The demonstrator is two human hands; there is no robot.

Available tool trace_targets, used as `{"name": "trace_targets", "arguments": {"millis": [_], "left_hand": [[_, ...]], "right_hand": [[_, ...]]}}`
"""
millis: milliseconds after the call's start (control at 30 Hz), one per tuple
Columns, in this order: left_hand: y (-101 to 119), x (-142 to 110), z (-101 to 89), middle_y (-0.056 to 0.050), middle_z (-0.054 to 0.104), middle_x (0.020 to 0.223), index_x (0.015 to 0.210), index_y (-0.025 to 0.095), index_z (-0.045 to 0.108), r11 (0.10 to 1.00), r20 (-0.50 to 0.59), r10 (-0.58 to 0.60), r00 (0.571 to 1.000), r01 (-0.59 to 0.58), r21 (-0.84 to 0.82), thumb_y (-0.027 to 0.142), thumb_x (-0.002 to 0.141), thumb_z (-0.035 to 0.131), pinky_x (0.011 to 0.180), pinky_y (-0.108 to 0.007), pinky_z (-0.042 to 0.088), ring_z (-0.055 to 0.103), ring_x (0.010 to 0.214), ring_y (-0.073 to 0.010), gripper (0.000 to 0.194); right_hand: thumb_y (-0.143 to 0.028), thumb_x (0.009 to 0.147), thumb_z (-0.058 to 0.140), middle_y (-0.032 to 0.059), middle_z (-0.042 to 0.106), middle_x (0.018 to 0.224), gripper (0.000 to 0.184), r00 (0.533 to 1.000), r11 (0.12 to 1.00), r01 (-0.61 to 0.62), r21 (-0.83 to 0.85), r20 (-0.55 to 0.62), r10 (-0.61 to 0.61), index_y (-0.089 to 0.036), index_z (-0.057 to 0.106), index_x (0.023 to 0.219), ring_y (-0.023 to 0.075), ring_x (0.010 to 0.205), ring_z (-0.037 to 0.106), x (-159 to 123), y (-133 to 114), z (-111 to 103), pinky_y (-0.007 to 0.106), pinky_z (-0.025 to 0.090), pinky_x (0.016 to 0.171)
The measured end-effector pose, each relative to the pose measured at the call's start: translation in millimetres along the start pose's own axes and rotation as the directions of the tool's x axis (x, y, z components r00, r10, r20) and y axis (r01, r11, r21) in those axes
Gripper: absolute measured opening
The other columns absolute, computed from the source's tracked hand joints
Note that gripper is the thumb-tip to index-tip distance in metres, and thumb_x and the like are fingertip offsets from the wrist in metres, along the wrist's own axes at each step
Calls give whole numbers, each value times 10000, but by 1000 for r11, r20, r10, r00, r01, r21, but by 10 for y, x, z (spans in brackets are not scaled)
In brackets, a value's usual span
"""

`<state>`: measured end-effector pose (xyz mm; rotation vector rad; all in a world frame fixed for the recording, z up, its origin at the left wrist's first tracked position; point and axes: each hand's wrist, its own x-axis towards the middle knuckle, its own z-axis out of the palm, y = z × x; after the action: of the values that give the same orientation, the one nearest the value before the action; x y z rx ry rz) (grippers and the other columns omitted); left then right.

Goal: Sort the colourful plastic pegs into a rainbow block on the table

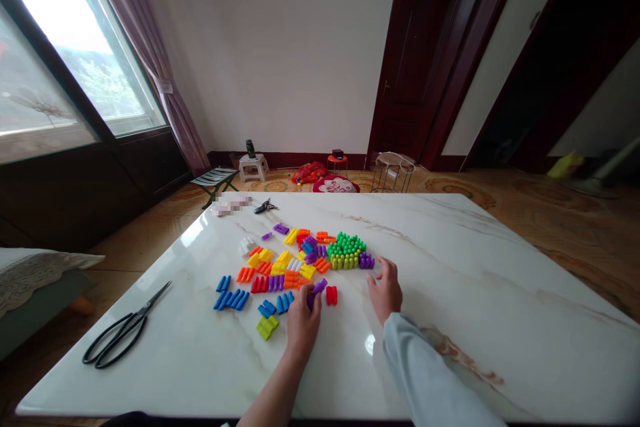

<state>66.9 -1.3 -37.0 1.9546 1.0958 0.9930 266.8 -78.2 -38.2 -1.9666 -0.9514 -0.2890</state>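
My left hand (304, 321) is closed on a purple plastic piece (320, 286), a short tube-like shape that its fingers partly cover. Just right of it lies a red piece (331, 295). To the right, my right hand (386, 290) rests with thumb and index finger apart, nothing visible between them. Its index fingertip is close to a small purple group (367, 260); whether they touch I cannot tell. That group adjoins a row of olive-green pieces (345, 261), with bright green round-topped pieces (347, 243) packed behind. Loose blue pieces (231, 299) and a lime piece (267, 327) lie left of my left hand.
Yellow, orange, red, white and purple pieces are scattered mid-table. Black-handled scissors (123, 333) lie on the marble-patterned table (475, 280) at left. A dark tool (265, 206) lies near the far edge. Stools (253, 167) stand beyond the table.
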Motion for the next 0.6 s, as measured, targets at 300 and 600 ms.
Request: {"name": "trace_targets", "arguments": {"millis": [300,600], "left_hand": [[-35,2,22,-53,690,881,947,235,568,1000,11,-8,1000,8,26,355,830,505,711,-303,463,650,804,-214,179],[-11,-1,17,-54,691,868,941,238,577,1000,12,-20,1000,20,22,344,823,511,706,-300,465,653,792,-213,172]], "right_hand": [[-223,768,668,33,609,1078,424,929,960,89,-266,369,15,-255,571,1179,165,860,605,548,116,15,243,420,653],[-195,758,667,14,653,979,283,930,979,73,-192,368,3,-254,642,1034,166,838,615,531,172,-26,235,419,645]]}}
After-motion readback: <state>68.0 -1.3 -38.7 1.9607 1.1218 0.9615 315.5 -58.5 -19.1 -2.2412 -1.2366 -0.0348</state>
